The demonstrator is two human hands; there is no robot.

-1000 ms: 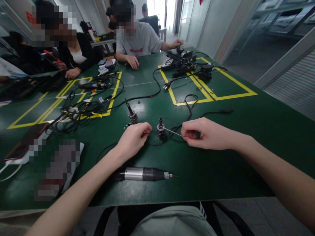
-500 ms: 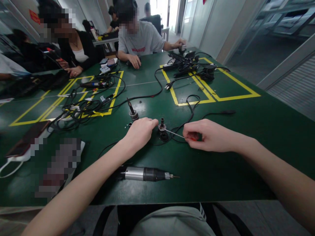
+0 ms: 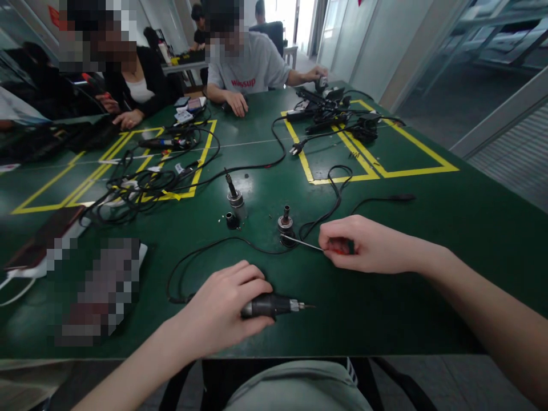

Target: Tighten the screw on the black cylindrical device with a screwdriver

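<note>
My left hand (image 3: 233, 299) is wrapped over the body of a black and silver electric screwdriver (image 3: 274, 306), which lies on the table with its bit pointing right. Between thumb and fingers, my right hand (image 3: 363, 244) pinches a thin screwdriver (image 3: 306, 244) with a bit of red handle showing. Its shaft points left, and the tip overlaps the lower part of a small upright metal part (image 3: 285, 221) with a black base; whether they touch I cannot tell. Left of that stands a taller metal part (image 3: 235, 200) with a spindle, beside a small black cap (image 3: 232, 220).
Tangled black cables (image 3: 132, 188) lie at left, and more cables and dark tools (image 3: 321, 114) at back right, around yellow tape (image 3: 411, 171) on the green table (image 3: 385, 319). A phone (image 3: 45, 237) is at far left. Across the table, a person's hand (image 3: 237, 104) rests.
My left hand has moved down and left from beside the small upright metal part onto the electric screwdriver. My right hand still holds the thin screwdriver, its tip slightly lower.
</note>
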